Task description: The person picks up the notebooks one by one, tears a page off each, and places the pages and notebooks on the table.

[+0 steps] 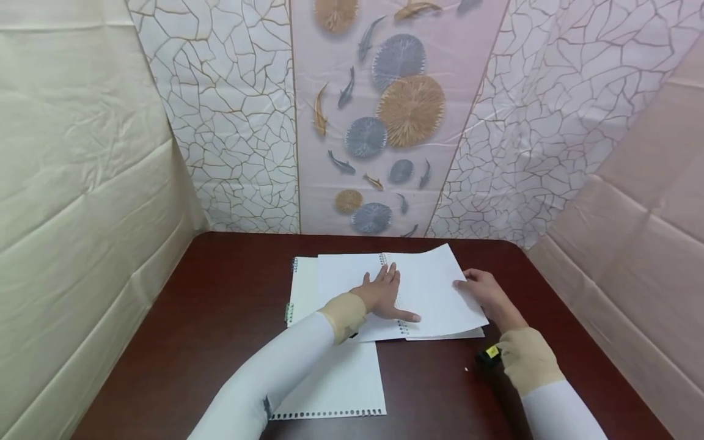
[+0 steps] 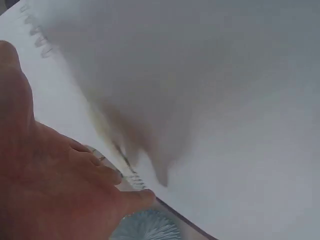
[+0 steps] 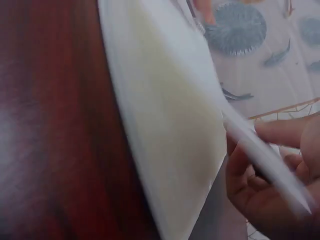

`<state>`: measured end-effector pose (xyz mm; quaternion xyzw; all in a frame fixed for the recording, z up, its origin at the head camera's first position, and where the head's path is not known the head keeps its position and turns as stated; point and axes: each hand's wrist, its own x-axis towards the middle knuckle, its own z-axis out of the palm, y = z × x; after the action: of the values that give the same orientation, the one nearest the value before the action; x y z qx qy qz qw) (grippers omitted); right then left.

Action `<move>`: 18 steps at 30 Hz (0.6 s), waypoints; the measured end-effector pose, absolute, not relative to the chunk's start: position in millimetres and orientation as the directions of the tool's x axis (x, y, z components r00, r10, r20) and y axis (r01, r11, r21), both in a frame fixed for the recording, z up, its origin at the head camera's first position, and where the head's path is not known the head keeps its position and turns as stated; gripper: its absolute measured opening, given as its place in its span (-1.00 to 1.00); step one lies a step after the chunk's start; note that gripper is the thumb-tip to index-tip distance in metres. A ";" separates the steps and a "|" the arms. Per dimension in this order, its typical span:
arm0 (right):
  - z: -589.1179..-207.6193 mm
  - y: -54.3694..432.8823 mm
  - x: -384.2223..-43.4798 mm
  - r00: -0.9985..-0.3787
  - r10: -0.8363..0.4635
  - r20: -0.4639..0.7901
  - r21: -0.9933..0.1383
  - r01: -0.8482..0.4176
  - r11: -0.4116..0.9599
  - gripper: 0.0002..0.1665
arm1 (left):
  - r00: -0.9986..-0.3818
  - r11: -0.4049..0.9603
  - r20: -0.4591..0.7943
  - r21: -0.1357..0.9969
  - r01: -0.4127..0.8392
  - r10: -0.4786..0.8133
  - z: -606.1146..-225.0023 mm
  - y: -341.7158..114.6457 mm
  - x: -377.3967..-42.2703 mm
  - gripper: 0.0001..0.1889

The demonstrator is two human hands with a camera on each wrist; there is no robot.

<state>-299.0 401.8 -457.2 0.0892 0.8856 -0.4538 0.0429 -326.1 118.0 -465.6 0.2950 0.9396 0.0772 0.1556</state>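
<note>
A dark reddish-brown tabletop (image 1: 220, 318) fills the lower part of the head view, closed in by draped sheets: cream plastic on the left, pale pink on the right, and at the back a white crackle-patterned backdrop (image 1: 231, 122) flanking a pink panel (image 1: 385, 122) printed with fish and round lily pads.

A spiral notebook (image 1: 352, 281) lies open near the middle of the tabletop, toward the back. The left hand (image 1: 382, 296) rests flat on it with fingers straight and spread, pressing beside the wire binding (image 2: 40, 42). The right hand (image 1: 486, 293) holds the outer edge of the top page (image 1: 434, 287), which is lifted slightly off the stack; the right wrist view suggests the thumb and fingers pinch the sheet, though the blur makes this hard to confirm.

A loose perforated sheet (image 1: 341, 385) lies on the tabletop nearer the person, partly under the left sleeve (image 1: 275, 379).
</note>
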 end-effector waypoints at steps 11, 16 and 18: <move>-484.6 413.4 -282.6 -0.999 0.013 -0.044 -0.814 0.044 0.579 -0.67 | -0.779 0.832 -0.293 0.202 0.516 0.554 -495.1 118.3 -336.2 0.35; -489.5 424.9 -279.5 -0.999 0.009 -0.052 -0.843 0.049 0.535 -0.62 | -0.785 0.841 -0.300 0.190 0.507 0.542 -505.9 124.1 -343.0 0.38; -490.5 428.7 -277.8 -0.998 0.001 -0.059 -0.853 0.051 0.520 -0.61 | -0.785 0.841 -0.301 0.190 0.507 0.542 -506.4 124.9 -342.3 0.39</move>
<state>-277.8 428.7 -490.5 0.0149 0.8715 -0.4895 0.0253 -342.3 124.9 -506.4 0.2779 0.9434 0.0496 0.1743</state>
